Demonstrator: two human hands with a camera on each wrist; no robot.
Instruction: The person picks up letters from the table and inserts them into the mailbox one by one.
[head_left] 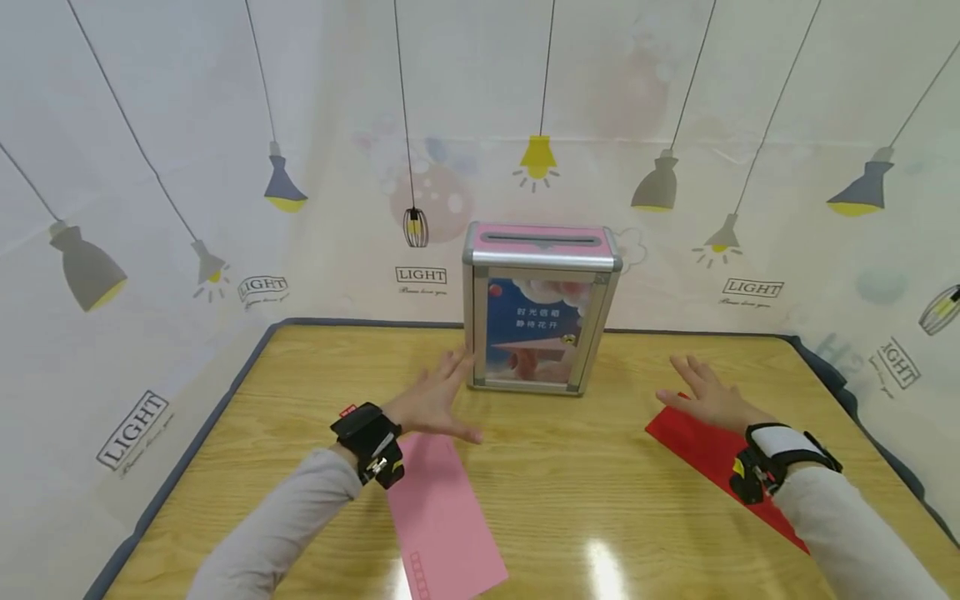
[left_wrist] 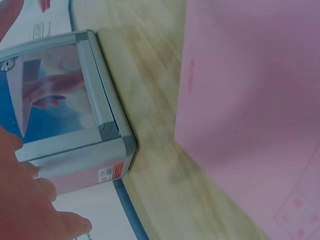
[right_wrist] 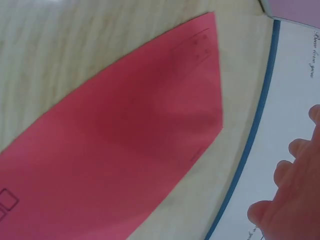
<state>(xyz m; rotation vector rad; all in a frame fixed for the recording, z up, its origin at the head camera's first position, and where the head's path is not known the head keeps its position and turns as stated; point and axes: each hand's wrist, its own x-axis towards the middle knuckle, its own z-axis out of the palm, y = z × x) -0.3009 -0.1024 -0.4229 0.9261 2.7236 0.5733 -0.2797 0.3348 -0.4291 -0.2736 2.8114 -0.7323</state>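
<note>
My left hand [head_left: 432, 403] hovers with spread fingers over the far end of a pink envelope [head_left: 448, 521], close in front of a letter box [head_left: 474, 329]. The box has a silver frame, a pink top with a long slot [head_left: 540, 239] and a picture panel with a small lock. On the right, my right hand [head_left: 712, 398] is held above a red envelope [head_left: 701, 442], fingers extended and nothing in them. Hand and wrist cover part of the red envelope in the head view. Both envelopes lie flat, with printed squares showing on the pink one.
The wooden table [head_left: 570, 475] has a dark blue edge strip [head_left: 360, 322]. Behind it hangs a pale cloth [head_left: 480, 108] printed with lamps. A small red item [head_left: 348, 410] peeks out beside the left wrist strap. Each wrist wears a strapped camera.
</note>
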